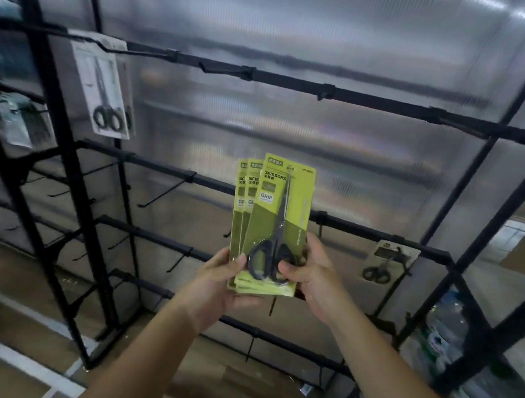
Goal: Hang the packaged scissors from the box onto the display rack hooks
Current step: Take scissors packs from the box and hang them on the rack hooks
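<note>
- My left hand [216, 287] grips the lower edge of a fanned stack of green scissor packs [270, 219], thumb on the front; my right hand [312, 278] pinches the front pack at the scissor handles; both grips hold card.
- The stack is upright in front of the display rack [348, 95], below its top bar and well right of the pack already hanging [104, 92] there.
- To do this well, I judge I should peel off the front pack alone; keep its hang hole up and square to a bare hook [159, 198]; slide it fully on before letting go.
</note>
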